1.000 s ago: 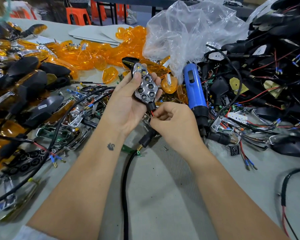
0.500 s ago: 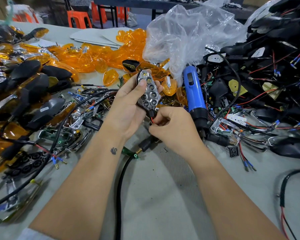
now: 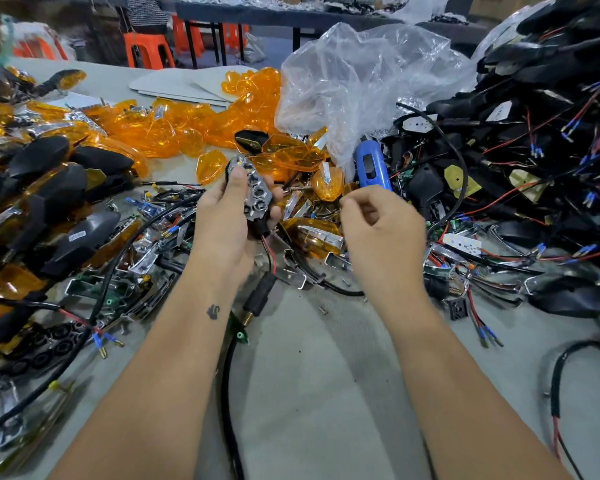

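The left hand (image 3: 222, 233) is holding the lamp (image 3: 255, 197) upright over the middle of the worktop (image 3: 326, 393). Its fingers are wrapping round the back, and its thumb is pressing on the upper end of the shiny face. Red and black wires (image 3: 269, 252) are hanging from the lamp's lower end.

The right hand (image 3: 383, 226) is hovering just to the right, apart from the lamp. Its fingers are curling in, with thumb and forefinger tips pressing together. It is too blurred to tell whether they are pinching anything small.

Judging by this, the job is sitting about midway. The shiny reflector is already lying in its black shell with the wires through, but no orange cover is sitting on it, and the blue screwdriver (image 3: 371, 166) is lying untouched beyond the right hand. Fitting a cover and fastening it seem to be what is left.

The only container is a clear plastic bag (image 3: 361, 81), slumping crumpled at the far middle. It is looking mostly empty, and its edge is draping over the screwdriver's far end. Everything else is lying loose in heaps:
- Orange covers (image 3: 174, 133) are spreading at the far left.
- Covered lamps (image 3: 59, 188) are piling up along the left.
- Wired black shells (image 3: 534, 133) are piling up on the right.
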A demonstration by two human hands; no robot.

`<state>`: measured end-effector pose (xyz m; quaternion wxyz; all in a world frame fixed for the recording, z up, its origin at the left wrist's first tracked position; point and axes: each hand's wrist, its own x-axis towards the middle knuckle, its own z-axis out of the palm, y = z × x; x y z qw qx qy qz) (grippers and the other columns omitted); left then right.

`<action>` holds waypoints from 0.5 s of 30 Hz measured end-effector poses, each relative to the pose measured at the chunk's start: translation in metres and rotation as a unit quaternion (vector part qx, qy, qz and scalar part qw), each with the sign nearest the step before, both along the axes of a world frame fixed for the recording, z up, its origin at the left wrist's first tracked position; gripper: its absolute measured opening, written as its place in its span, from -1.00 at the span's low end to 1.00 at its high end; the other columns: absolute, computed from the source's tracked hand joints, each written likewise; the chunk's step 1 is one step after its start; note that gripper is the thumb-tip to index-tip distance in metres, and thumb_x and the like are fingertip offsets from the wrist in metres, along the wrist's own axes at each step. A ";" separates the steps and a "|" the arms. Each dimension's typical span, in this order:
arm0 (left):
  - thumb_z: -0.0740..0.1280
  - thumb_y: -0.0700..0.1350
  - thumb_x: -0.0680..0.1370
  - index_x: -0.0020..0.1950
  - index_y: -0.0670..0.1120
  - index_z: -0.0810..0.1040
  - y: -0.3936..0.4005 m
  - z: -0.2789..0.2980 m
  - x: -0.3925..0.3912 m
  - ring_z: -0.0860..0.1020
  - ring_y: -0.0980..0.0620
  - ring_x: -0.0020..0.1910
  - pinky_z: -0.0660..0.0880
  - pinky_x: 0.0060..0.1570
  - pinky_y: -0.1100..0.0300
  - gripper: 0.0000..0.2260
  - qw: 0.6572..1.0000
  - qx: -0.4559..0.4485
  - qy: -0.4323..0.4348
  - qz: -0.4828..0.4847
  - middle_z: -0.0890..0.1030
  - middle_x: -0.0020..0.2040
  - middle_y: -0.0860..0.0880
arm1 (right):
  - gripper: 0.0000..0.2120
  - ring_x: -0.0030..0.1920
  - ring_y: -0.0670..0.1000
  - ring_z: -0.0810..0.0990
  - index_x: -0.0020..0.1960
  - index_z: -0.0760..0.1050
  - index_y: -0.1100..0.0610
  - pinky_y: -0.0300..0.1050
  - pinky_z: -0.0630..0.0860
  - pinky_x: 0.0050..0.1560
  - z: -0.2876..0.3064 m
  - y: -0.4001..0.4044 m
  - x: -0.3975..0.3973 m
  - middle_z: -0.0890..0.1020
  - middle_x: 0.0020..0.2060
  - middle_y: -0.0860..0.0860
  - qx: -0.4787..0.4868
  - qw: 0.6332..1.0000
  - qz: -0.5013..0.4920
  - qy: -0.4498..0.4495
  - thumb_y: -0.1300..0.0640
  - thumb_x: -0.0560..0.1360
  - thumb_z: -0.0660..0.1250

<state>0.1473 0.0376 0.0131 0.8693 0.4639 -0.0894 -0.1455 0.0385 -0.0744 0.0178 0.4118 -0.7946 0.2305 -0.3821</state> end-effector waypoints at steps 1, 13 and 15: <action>0.16 -0.05 0.70 -0.07 -0.15 0.55 0.001 0.000 0.001 0.63 0.05 -0.30 0.52 -0.41 0.27 -0.73 1.000 0.004 0.000 0.005 0.67 -0.27 -0.02 | -0.76 -0.27 -0.15 0.55 -0.24 0.47 -0.14 -0.14 0.53 -0.19 0.002 -0.006 -0.001 0.59 -0.28 -0.15 0.006 1.000 -0.015 -0.004 0.16 0.52 0.30; 0.18 -0.09 0.70 -0.02 -0.12 0.52 0.000 0.002 0.001 0.63 0.05 -0.30 0.50 -0.42 0.27 -0.81 1.000 -0.002 0.018 0.014 0.65 -0.25 -0.02 | -0.80 0.12 0.10 0.38 0.09 0.59 0.15 -0.10 0.32 0.08 0.005 -0.029 0.029 0.43 0.06 0.08 -0.193 0.951 -0.090 0.222 0.10 0.51 0.38; 0.18 -0.10 0.70 -0.01 -0.14 0.51 0.000 0.002 0.001 0.63 0.05 -0.31 0.49 -0.43 0.27 -0.81 1.000 0.003 0.023 0.012 0.64 -0.23 -0.04 | -0.86 0.07 0.14 0.48 0.05 0.59 0.15 -0.06 0.41 0.04 0.008 -0.028 0.029 0.48 -0.03 0.06 -0.172 0.961 -0.085 0.201 0.14 0.53 0.35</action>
